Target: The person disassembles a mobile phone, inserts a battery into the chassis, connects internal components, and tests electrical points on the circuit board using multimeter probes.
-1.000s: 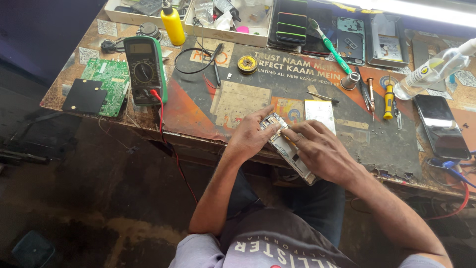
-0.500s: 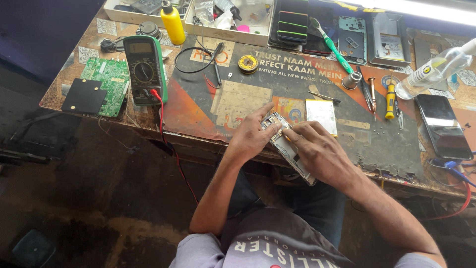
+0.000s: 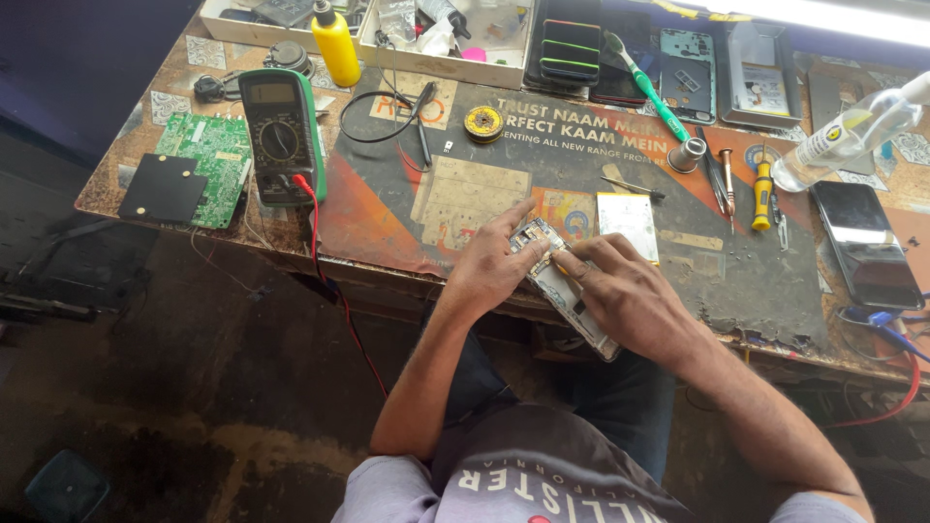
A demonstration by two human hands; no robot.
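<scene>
An opened phone (image 3: 565, 289) with its back off lies slanted at the near edge of the dark work mat (image 3: 736, 271). My left hand (image 3: 489, 266) grips its upper end, fingers spread along the left side. My right hand (image 3: 630, 295) covers the middle of the phone, with the fingertips pressing on the exposed inner parts near the top. The lower end of the phone sticks out over the table edge. A flat silver battery (image 3: 628, 225) rests on the mat just beyond my right hand.
A multimeter (image 3: 279, 136) with a red lead and a green circuit board (image 3: 208, 165) lie at the left. A yellow bottle (image 3: 334, 44), solder spool (image 3: 482, 123), green toothbrush (image 3: 644, 82), screwdrivers (image 3: 760, 194), clear bottle (image 3: 852, 136) and black phone (image 3: 862, 242) lie around.
Both hands stay on the opened phone. The fingers of my right hand have shifted slightly over its upper part; the phone's position is nearly unchanged.
</scene>
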